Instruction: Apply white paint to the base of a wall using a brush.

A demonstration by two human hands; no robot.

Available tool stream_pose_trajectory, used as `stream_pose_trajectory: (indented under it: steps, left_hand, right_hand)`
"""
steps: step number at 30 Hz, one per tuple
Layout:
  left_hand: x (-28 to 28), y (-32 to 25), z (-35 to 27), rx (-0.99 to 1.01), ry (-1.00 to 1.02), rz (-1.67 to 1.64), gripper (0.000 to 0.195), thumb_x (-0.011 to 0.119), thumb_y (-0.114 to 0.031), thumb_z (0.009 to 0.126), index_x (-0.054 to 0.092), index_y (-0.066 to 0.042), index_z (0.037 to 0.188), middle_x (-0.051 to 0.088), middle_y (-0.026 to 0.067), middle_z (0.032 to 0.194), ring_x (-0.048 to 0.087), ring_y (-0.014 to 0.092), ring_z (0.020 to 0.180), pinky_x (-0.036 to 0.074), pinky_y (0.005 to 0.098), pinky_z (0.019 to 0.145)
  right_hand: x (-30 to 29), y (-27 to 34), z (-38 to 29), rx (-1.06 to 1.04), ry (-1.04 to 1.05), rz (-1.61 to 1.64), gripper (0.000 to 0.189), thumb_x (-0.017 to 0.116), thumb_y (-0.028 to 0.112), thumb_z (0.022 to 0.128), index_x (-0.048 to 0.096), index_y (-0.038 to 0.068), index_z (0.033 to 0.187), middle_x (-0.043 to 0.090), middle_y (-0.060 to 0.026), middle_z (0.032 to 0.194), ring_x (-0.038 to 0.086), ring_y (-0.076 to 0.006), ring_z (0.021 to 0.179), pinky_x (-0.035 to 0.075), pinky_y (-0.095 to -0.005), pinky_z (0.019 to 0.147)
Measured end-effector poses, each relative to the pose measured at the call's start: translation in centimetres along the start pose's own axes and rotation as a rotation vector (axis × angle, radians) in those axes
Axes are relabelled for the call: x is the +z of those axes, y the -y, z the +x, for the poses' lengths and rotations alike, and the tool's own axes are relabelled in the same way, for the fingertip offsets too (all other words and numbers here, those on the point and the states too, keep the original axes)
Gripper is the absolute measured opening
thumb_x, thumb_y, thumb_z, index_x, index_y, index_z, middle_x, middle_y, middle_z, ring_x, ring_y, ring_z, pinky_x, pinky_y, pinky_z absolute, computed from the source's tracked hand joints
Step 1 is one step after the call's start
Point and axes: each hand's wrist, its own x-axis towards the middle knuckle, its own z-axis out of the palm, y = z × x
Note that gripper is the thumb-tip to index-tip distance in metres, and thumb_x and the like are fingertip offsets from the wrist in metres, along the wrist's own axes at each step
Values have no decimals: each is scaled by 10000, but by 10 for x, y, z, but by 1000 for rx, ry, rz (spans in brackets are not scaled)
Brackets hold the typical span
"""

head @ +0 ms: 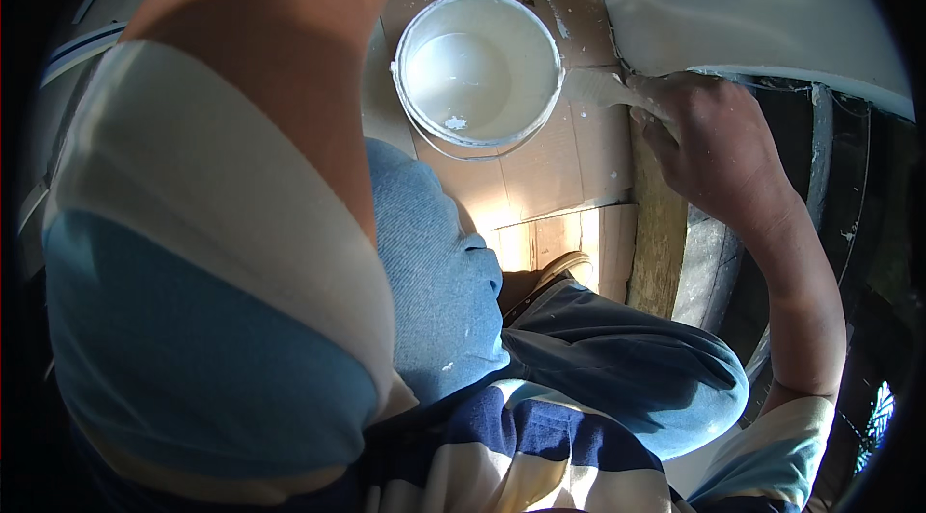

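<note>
My right hand grips the handle of a flat paintbrush. The brush head points left, close beside the rim of a white paint bucket; whether it touches the rim is unclear. Off-white paint fills the bucket's bottom, and a wire handle hangs down on the near side. My knuckles are close to the lower edge of a white panel. My left arm reaches up past the top of the picture, so its hand is out of view.
Brown cardboard with white paint spatters covers the floor. A wooden beam and dark slats run along the right. My bent denim-clad legs lie just below the bucket, with a shoe between them.
</note>
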Motion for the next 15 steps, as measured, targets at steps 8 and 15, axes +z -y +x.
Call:
stream_pose_trajectory:
  steps: [8, 15]
  left_hand:
    - [-4, -11, 8, 14, 4, 52, 389, 624, -309, 894, 646, 8, 1118, 678, 247, 1055, 656, 359, 987, 511, 466, 847]
    - [-4, -9, 7, -5, 12, 99, 400, 620, -314, 899, 638, 7, 1136, 674, 250, 1067, 651, 360, 1000, 506, 467, 861]
  right_hand:
    - [31, -31, 45, 245, 15, 461, 369, 595, 303, 963, 716, -46, 949, 624, -158, 657, 606, -234, 560, 505, -352, 577]
    - [40, -58, 46, 566, 254, 873, 484, 568, 396, 979, 633, -63, 1116, 669, -136, 841, 430, -64, 486, 302, -272, 371]
